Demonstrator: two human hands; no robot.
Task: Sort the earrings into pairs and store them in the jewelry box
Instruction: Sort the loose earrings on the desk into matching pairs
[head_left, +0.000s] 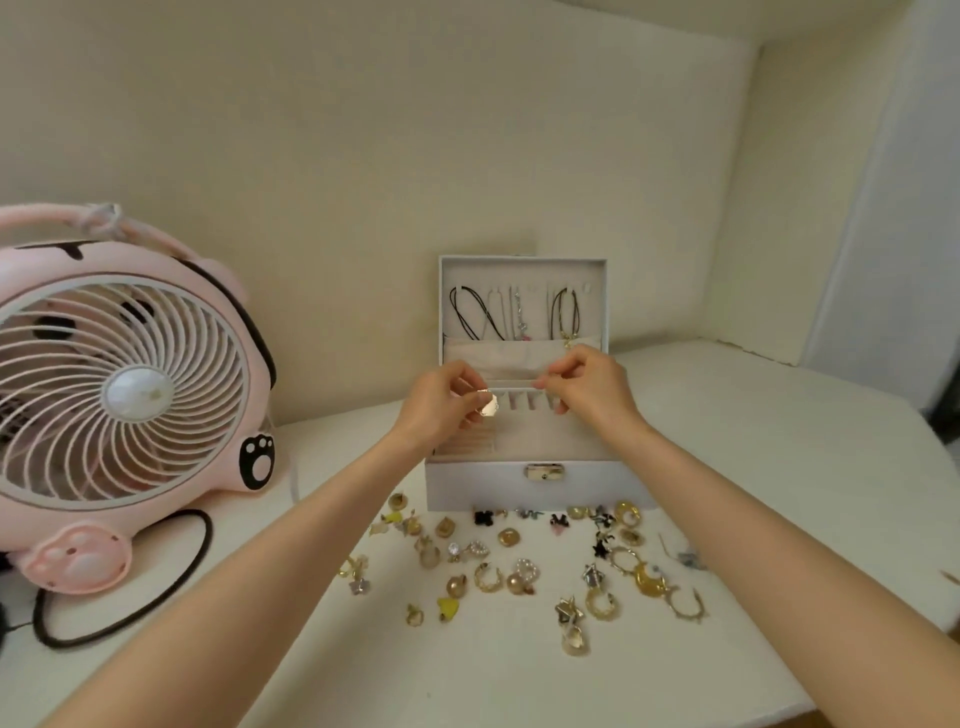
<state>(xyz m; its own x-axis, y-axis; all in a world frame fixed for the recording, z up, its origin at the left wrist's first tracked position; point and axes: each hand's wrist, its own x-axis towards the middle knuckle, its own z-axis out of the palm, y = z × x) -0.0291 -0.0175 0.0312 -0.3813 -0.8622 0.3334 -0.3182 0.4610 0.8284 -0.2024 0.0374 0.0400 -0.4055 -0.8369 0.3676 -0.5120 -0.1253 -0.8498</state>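
At nine o'clock the pink fan (124, 395) and its black cable (208, 538) run off the frame. My left hand (441, 405) covers part of the gold earring (489, 405) it pinches, and both hands hide jewelry box (483, 488) compartments. Whether my right hand (587, 389) pinches anything, I cannot tell. The loose earrings (488, 578) at six o'clock are too blurred to match.

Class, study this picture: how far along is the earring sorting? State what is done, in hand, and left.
Done: the jewelry box stands open; no stored earrings show in its visible compartments. In hand: the left hand pinches a gold earring over the box; the right hand hovers beside it, hold unclear. Left: the loose earrings scattered before the box, nearly everything.
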